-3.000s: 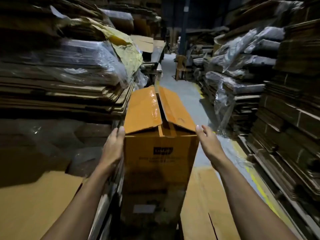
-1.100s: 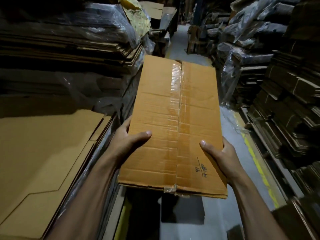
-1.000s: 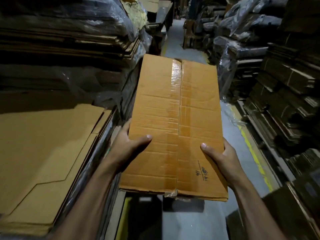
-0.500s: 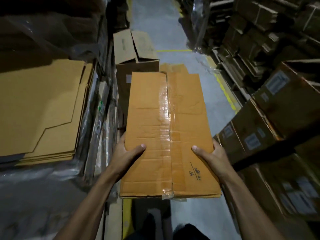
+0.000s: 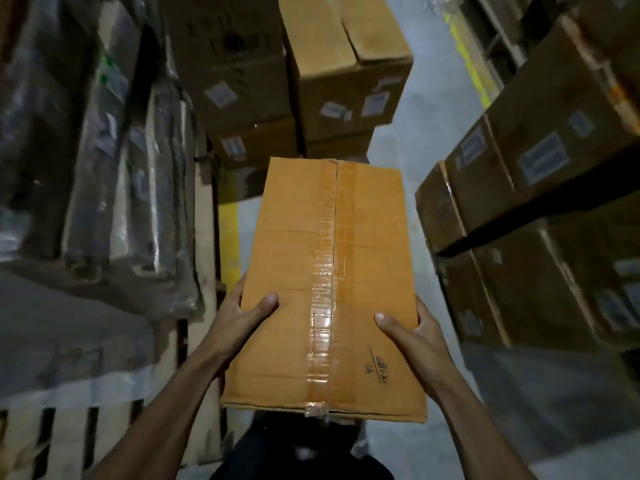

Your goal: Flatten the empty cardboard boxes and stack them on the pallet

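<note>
Held out front at chest level above the aisle floor (image 5: 408, 140): flattened cardboard box (image 5: 294, 265), taped seam up. Left hand (image 5: 239, 317) gripping its left edge, thumb on top; right hand (image 5: 412, 332) clamped likewise on the right edge (fingers underneath, hidden). Probably light and fairly stiff, though liable to sag or fold along creases; glossy tape (image 5: 323, 289) looks slippery, so best gripped at bare side edges

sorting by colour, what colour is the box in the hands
Orange-brown cardboard box, with glossy clear tape down its middle seam; the head view shows it best.
</note>
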Action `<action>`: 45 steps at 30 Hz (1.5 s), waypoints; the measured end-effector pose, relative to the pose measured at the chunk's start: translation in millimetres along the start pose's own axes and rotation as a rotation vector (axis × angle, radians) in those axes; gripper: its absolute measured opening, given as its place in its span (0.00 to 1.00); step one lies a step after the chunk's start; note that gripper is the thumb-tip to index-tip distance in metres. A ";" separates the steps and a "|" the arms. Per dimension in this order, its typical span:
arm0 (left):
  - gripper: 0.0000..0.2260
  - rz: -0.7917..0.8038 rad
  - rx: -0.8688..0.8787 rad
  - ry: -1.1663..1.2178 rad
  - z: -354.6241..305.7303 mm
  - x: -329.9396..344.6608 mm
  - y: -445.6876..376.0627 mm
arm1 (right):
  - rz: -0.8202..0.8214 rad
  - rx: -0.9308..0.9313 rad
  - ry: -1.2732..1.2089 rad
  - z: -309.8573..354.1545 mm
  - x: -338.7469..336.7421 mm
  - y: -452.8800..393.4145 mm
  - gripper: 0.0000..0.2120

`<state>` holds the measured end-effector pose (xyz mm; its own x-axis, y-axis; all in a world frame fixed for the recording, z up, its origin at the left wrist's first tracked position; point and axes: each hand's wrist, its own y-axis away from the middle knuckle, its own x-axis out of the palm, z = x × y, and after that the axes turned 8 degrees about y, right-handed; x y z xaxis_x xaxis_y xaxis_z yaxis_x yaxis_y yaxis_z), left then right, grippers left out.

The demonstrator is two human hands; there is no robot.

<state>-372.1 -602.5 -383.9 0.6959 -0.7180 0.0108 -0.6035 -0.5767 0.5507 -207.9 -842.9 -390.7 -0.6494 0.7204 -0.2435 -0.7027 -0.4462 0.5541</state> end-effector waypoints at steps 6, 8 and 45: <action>0.23 -0.014 -0.059 -0.002 122.9 6.6 -70.0 | -0.034 0.053 -0.002 -119.8 33.4 -66.7 0.28; 0.21 -0.019 -0.011 -0.030 159.7 5.7 -93.4 | -0.064 0.048 0.020 -154.7 47.7 -83.0 0.33; 0.54 0.318 0.345 -1.037 340.1 -67.5 -143.1 | -0.235 -0.045 0.910 -314.6 154.8 -93.3 0.49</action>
<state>-465.0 -604.0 -747.3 -0.0686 -0.7351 -0.6744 -0.8816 -0.2718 0.3859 -334.2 -856.9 -730.6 -0.4537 0.1113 -0.8842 -0.8429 -0.3757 0.3852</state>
